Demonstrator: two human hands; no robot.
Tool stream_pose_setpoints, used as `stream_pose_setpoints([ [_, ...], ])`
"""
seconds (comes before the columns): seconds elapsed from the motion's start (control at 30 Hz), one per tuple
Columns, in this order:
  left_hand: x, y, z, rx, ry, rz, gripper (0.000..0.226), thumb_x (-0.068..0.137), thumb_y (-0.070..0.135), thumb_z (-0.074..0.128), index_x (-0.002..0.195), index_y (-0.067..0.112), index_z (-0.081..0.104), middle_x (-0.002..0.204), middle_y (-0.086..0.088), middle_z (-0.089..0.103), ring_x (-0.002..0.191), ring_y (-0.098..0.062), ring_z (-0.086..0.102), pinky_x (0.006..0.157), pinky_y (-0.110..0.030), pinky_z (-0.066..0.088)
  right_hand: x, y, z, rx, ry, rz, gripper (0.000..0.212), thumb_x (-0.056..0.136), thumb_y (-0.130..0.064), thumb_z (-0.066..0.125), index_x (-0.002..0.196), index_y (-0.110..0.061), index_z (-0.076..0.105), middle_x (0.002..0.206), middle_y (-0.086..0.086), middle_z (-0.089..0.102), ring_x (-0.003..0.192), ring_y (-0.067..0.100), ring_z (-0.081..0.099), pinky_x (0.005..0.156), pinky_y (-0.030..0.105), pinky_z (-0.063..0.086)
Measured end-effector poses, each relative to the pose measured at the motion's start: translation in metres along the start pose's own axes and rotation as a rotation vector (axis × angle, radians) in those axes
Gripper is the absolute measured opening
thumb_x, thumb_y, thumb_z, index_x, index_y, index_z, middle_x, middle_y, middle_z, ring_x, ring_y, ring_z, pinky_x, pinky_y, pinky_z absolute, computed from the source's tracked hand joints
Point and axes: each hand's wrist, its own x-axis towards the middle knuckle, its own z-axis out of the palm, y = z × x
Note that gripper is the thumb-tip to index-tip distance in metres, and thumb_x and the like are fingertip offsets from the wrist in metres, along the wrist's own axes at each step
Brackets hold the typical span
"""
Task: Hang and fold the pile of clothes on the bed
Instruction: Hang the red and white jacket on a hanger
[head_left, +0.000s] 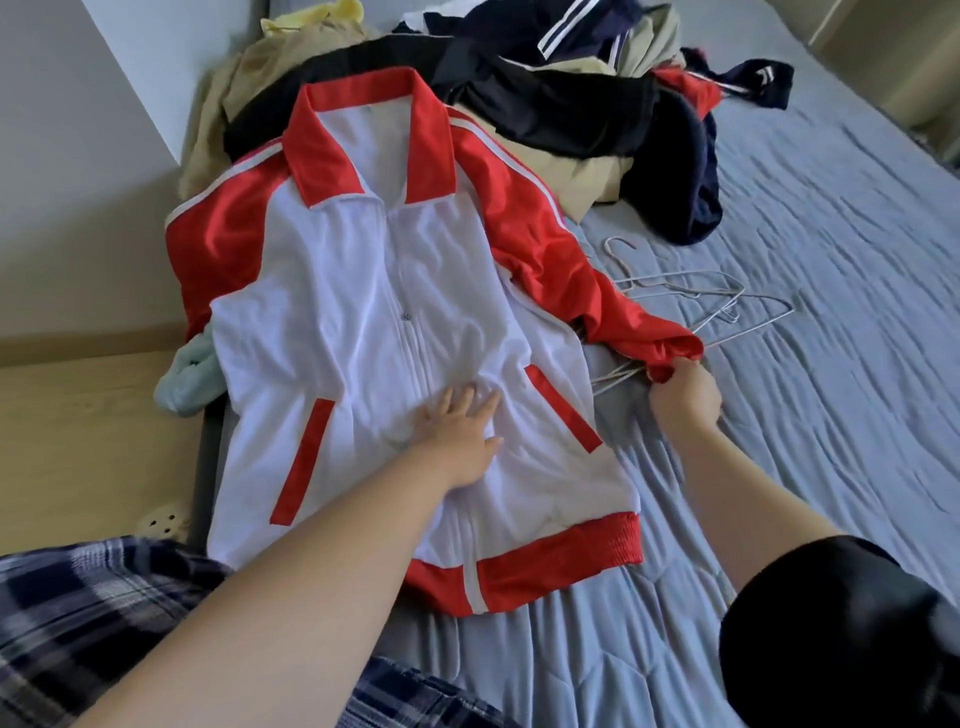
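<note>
Lying flat on the bed (805, 364), the jacket (363, 312) has its collar far from the person and its hem close. The left hand (457, 431) presses on the middle, fingers straight. The right hand (685, 397) is nearer the red sleeve (571, 260) and pinches its end, out to the right over the hangers (727, 296). I think the sleeve folds inward next.

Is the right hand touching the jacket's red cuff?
Touching: the head view shows the right hand pinching the red cuff, fabric bunched at its fingertips.
</note>
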Motion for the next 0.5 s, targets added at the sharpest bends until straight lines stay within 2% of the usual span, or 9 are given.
stream_pose_setpoints([
  [0.07, 0.005, -0.003, -0.001, -0.053, -0.002, 0.007, 0.065, 0.099, 0.049, 0.03, 0.152, 0.03, -0.002, 0.161, 0.002, 0.001, 0.147, -0.023, 0.004, 0.116, -0.045, 0.012, -0.007, -0.017, -0.01, 0.214, -0.038, -0.172, 0.013, 0.085, -0.017, 0.059, 0.091, -0.013, 0.069, 0.087, 0.013, 0.068, 0.084, 0.033, 0.062, 0.068, 0.029, 0.046],
  [0.13, 0.009, -0.007, -0.001, -0.099, 0.0, 0.018, 0.067, 0.098, 0.048, 0.034, 0.152, 0.028, 0.001, 0.16, 0.002, 0.006, 0.146, -0.022, 0.007, 0.114, -0.045, 0.015, -0.018, -0.036, -0.018, 0.296, -0.362, -0.38, 0.005, 0.08, -0.023, 0.067, 0.078, -0.019, 0.069, 0.071, 0.002, 0.066, 0.068, 0.019, 0.061, 0.058, 0.02, 0.045],
  [0.2, 0.011, -0.009, 0.0, -0.107, -0.031, 0.01, 0.071, 0.097, 0.047, 0.038, 0.153, 0.027, -0.001, 0.16, 0.003, 0.005, 0.147, -0.021, 0.006, 0.114, -0.045, 0.016, -0.031, -0.049, -0.015, 0.323, -0.738, -0.441, 0.017, 0.085, -0.03, 0.067, 0.074, -0.016, 0.069, 0.069, 0.003, 0.07, 0.061, 0.014, 0.063, 0.06, 0.026, 0.052],
  [0.23, 0.012, -0.01, 0.0, -0.102, -0.046, 0.005, 0.074, 0.096, 0.047, 0.04, 0.153, 0.027, -0.003, 0.161, 0.004, 0.003, 0.147, -0.021, 0.005, 0.114, -0.045, 0.015, -0.033, -0.051, -0.009, 0.381, -0.738, -0.387, 0.024, 0.088, -0.029, 0.064, 0.071, -0.013, 0.068, 0.067, 0.007, 0.07, 0.057, 0.017, 0.063, 0.059, 0.031, 0.052],
  [0.27, 0.012, -0.011, 0.001, -0.096, -0.057, 0.001, 0.076, 0.096, 0.047, 0.041, 0.153, 0.026, -0.004, 0.161, 0.003, 0.002, 0.147, -0.021, 0.004, 0.115, -0.045, 0.014, -0.029, -0.051, -0.003, 0.457, -0.596, -0.286, 0.026, 0.09, -0.025, 0.061, 0.07, -0.01, 0.067, 0.066, 0.011, 0.068, 0.058, 0.021, 0.062, 0.06, 0.035, 0.051],
  [0.3, 0.013, -0.011, 0.002, -0.088, -0.063, -0.001, 0.077, 0.096, 0.047, 0.042, 0.152, 0.025, -0.005, 0.161, 0.003, 0.0, 0.147, -0.021, 0.003, 0.115, -0.045, 0.013, -0.021, -0.05, 0.004, 0.506, -0.362, -0.158, 0.023, 0.09, -0.021, 0.059, 0.074, -0.008, 0.067, 0.07, 0.013, 0.067, 0.064, 0.025, 0.061, 0.064, 0.036, 0.048],
  [0.37, 0.013, -0.012, 0.003, -0.081, -0.075, 0.002, 0.078, 0.095, 0.049, 0.041, 0.152, 0.024, -0.008, 0.161, 0.002, -0.002, 0.148, -0.021, 0.002, 0.116, -0.045, 0.012, -0.005, -0.04, 0.012, 0.52, 0.054, 0.122, 0.017, 0.089, -0.015, 0.054, 0.093, -0.006, 0.067, 0.091, 0.015, 0.068, 0.088, 0.029, 0.062, 0.075, 0.034, 0.044],
  [0.43, 0.013, -0.013, 0.003, -0.076, -0.084, 0.002, 0.079, 0.095, 0.049, 0.041, 0.152, 0.024, -0.008, 0.161, 0.002, -0.003, 0.148, -0.021, 0.001, 0.116, -0.045, 0.012, 0.007, -0.03, 0.017, 0.565, 0.181, 0.29, 0.025, 0.089, -0.015, 0.051, 0.11, -0.004, 0.06, 0.113, 0.016, 0.063, 0.108, 0.032, 0.057, 0.084, 0.032, 0.039],
  [0.5, 0.014, -0.013, 0.002, -0.068, -0.091, 0.001, 0.08, 0.095, 0.049, 0.041, 0.152, 0.024, -0.008, 0.161, 0.002, -0.003, 0.148, -0.02, 0.001, 0.116, -0.044, 0.012, 0.018, -0.028, 0.023, 0.566, 0.128, 0.326, 0.034, 0.091, -0.017, 0.053, 0.122, -0.003, 0.052, 0.126, 0.017, 0.055, 0.116, 0.032, 0.053, 0.091, 0.032, 0.037],
])
